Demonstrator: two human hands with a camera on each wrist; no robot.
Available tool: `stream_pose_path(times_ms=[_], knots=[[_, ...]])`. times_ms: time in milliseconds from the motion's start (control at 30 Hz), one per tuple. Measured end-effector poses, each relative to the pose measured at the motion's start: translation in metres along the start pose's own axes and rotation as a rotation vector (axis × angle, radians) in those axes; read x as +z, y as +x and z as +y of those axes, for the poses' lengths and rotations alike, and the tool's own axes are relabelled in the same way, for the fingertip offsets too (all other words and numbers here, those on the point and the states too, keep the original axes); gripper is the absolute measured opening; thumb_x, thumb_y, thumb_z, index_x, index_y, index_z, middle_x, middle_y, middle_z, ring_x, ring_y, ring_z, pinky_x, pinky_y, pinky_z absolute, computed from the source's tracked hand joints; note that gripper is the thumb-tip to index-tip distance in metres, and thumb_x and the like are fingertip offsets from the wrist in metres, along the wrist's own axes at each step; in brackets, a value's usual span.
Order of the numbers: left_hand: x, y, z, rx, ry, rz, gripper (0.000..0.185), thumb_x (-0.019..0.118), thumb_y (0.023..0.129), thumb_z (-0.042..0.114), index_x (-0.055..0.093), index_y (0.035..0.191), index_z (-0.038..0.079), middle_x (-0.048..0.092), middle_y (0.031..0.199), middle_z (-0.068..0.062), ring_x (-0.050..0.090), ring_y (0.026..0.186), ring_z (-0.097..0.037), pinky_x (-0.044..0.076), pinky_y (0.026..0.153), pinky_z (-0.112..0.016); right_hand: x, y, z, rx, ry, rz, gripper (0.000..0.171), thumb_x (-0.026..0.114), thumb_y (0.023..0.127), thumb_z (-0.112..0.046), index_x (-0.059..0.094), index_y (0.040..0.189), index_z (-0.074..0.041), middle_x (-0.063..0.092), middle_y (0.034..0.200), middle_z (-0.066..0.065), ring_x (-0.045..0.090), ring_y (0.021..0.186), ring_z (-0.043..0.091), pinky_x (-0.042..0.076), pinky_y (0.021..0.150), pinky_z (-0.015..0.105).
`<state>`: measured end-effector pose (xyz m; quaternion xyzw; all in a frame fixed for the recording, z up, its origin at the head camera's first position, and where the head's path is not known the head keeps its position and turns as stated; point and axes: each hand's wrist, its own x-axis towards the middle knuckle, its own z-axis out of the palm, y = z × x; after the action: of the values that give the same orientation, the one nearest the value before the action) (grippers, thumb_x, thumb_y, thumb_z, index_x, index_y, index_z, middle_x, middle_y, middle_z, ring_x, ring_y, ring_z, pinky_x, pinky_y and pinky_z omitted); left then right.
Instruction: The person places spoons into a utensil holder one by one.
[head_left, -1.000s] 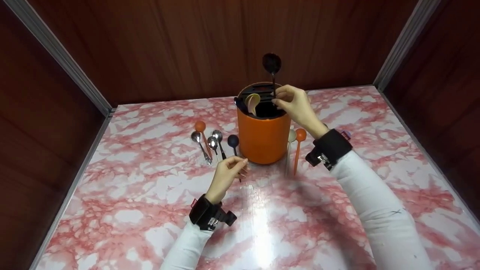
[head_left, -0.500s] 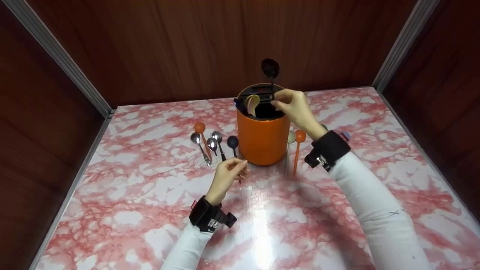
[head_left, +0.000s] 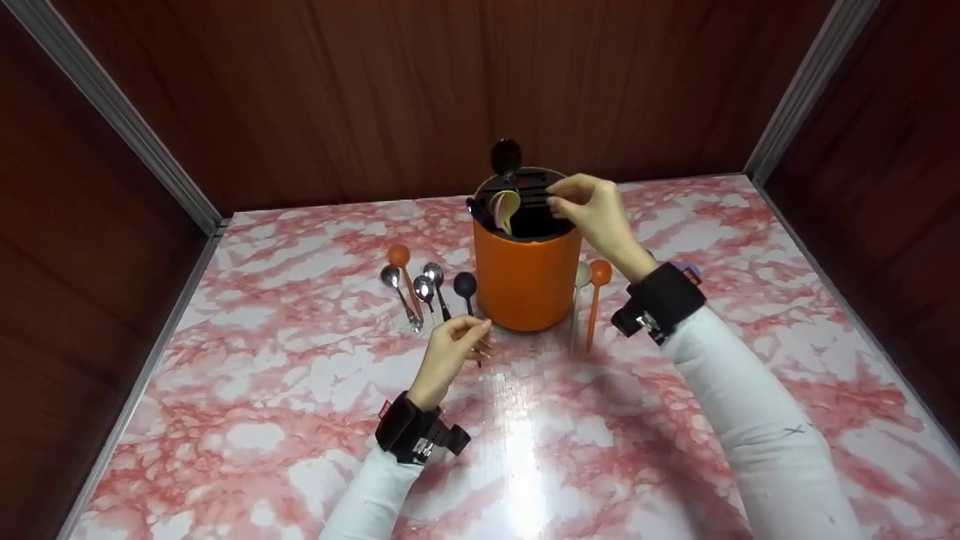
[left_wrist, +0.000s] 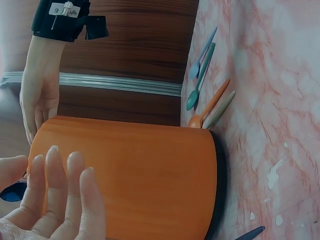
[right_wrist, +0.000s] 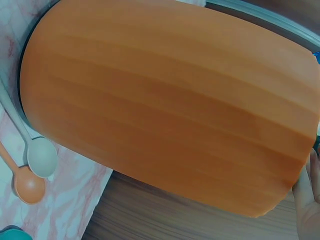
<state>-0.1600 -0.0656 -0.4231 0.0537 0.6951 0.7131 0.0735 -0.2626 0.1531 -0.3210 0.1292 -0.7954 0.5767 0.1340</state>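
Note:
A tall orange utensil holder (head_left: 526, 285) with a black slotted insert stands on the marbled table. A black spoon (head_left: 506, 156) leans to the left in it, bowl up, apart from my right hand. Beside it in the holder are a pale yellow spoon (head_left: 511, 204) and a dark utensil (head_left: 478, 212) at the left rim. My right hand (head_left: 598, 212) hovers at the holder's right rim, fingers loosely bent with nothing between them. My left hand (head_left: 453, 346) hangs relaxed in front of the holder, over the handle of a dark blue spoon (head_left: 465, 285), holding nothing.
Left of the holder lie an orange spoon (head_left: 399, 256) and several metal spoons (head_left: 424, 289). On the right are a cream spoon (head_left: 583, 274) and another orange spoon (head_left: 600, 273). Green (left_wrist: 193, 99) and blue spoons (left_wrist: 194, 69) show in the left wrist view. Wooden panels enclose the table.
The black spoon has gone down into the holder and tipped left, released by my right hand. That hand stays by the rim; my left hand has barely moved.

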Motion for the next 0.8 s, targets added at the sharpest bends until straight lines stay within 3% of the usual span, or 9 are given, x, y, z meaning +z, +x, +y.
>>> stream_pose_path(times_ms=[200, 467, 600, 800], knots=[[-0.002, 0.001, -0.002, -0.008, 0.012, 0.005, 0.024, 0.055, 0.091, 0.012, 0.058, 0.097, -0.011, 0.061, 0.072, 0.005, 0.06, 0.064, -0.007, 0.055, 0.063, -0.026, -0.006, -0.004, -0.001, -0.039, 0.054, 0.013, 0.017, 0.061, 0.083, 0.004, 0.063, 0.098, 0.013, 0.066, 0.092, 0.018, 0.062, 0.07, -0.001, 0.055, 0.066, 0.017], [-0.004, 0.003, -0.003, 0.01, 0.004, 0.009, 0.025, 0.055, 0.091, 0.011, 0.057, 0.097, -0.013, 0.061, 0.072, 0.001, 0.059, 0.063, -0.007, 0.054, 0.059, -0.022, -0.022, -0.015, -0.002, -0.095, 0.046, 0.049, 0.019, 0.065, 0.083, -0.002, 0.065, 0.097, 0.009, 0.064, 0.077, -0.013, 0.062, 0.069, 0.002, 0.055, 0.066, 0.018], [-0.005, 0.004, -0.003, 0.005, 0.011, 0.012, 0.025, 0.055, 0.091, 0.011, 0.057, 0.098, -0.013, 0.061, 0.072, 0.002, 0.059, 0.063, -0.007, 0.055, 0.06, -0.024, -0.029, -0.024, -0.006, -0.109, 0.029, 0.073, 0.019, 0.067, 0.082, -0.004, 0.066, 0.096, 0.009, 0.065, 0.076, -0.014, 0.06, 0.07, -0.001, 0.052, 0.067, 0.012], [-0.007, 0.005, -0.004, 0.003, 0.016, 0.01, 0.02, 0.055, 0.09, 0.011, 0.06, 0.096, -0.008, 0.063, 0.073, 0.003, 0.06, 0.065, -0.008, 0.056, 0.063, -0.027, -0.036, -0.036, -0.012, -0.102, 0.103, 0.048, 0.021, 0.064, 0.082, 0.002, 0.062, 0.097, 0.016, 0.066, 0.076, -0.011, 0.061, 0.067, 0.001, 0.054, 0.066, 0.016]])
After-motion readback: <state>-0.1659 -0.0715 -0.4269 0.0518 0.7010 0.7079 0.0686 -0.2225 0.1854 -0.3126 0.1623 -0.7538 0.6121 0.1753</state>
